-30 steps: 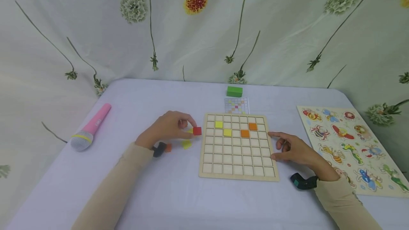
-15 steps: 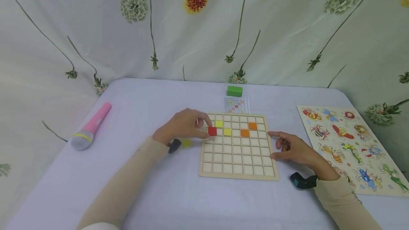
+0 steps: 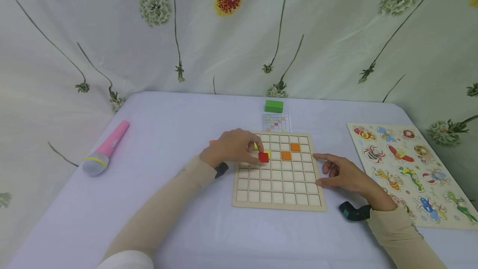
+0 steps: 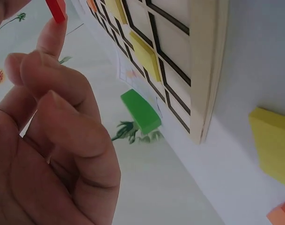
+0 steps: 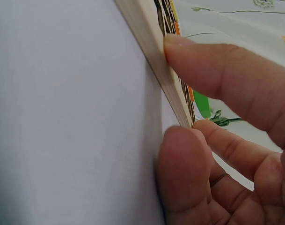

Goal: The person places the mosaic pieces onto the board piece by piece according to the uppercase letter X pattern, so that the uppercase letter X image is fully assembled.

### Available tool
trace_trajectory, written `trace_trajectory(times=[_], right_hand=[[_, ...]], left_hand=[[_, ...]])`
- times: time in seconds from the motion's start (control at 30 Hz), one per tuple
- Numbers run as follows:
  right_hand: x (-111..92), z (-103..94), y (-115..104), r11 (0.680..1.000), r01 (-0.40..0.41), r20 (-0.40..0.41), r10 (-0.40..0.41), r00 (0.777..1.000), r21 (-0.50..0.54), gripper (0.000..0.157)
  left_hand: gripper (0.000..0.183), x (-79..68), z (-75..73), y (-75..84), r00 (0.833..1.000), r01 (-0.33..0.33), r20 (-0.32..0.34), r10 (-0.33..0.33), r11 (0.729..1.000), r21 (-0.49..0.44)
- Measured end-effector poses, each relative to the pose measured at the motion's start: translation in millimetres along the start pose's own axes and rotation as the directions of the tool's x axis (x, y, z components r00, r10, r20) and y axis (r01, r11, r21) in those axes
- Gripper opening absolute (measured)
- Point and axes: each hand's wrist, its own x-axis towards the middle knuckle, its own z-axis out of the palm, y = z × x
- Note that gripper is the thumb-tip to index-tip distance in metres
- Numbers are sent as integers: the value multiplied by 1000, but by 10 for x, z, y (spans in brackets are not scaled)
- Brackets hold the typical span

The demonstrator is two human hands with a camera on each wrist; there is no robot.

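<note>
My left hand (image 3: 235,146) pinches a red square tile (image 3: 263,157) between thumb and index finger, over the upper left part of a wooden grid board (image 3: 278,208). The left wrist view shows the red tile (image 4: 57,10) edge-on at the fingertip, the other fingers curled. Two orange tiles, one at the upper right (image 3: 295,147) and one diagonally below it (image 3: 286,155), sit in cells. Two yellow tiles (image 4: 145,56) also lie in cells, partly covered by the left hand in the head view. My right hand (image 3: 341,173) touches the board's right edge with index fingertip and thumb.
Beyond the board lie a printed pattern card (image 3: 276,123) and a green block (image 3: 274,106). Loose yellow (image 4: 275,145) and orange (image 4: 281,214) tiles are left of the board. A pink toy microphone (image 3: 106,148) lies far left, an insect puzzle board (image 3: 412,173) on the right.
My left hand has carried the red tile rightward from beside the board to over its cells, near the yellow tiles. The right hand stays at the board's edge.
</note>
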Motion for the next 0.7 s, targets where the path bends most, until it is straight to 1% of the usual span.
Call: trace_trajectory(times=[0.23, 0.43, 0.7], right_hand=[[1, 0, -5, 1000, 0, 1, 0, 1000, -1, 77], [-2, 2, -7, 1000, -6, -1, 6, 1000, 7, 77], [-16, -6, -7, 1000, -15, 4, 15, 1000, 14, 78]], left_hand=[[20, 96, 54, 65, 1000, -9, 9, 8, 999, 39], [19, 192, 110, 117, 999, -23, 36, 21, 998, 54], [17, 284, 184, 198, 998, -3, 57, -5, 992, 127]])
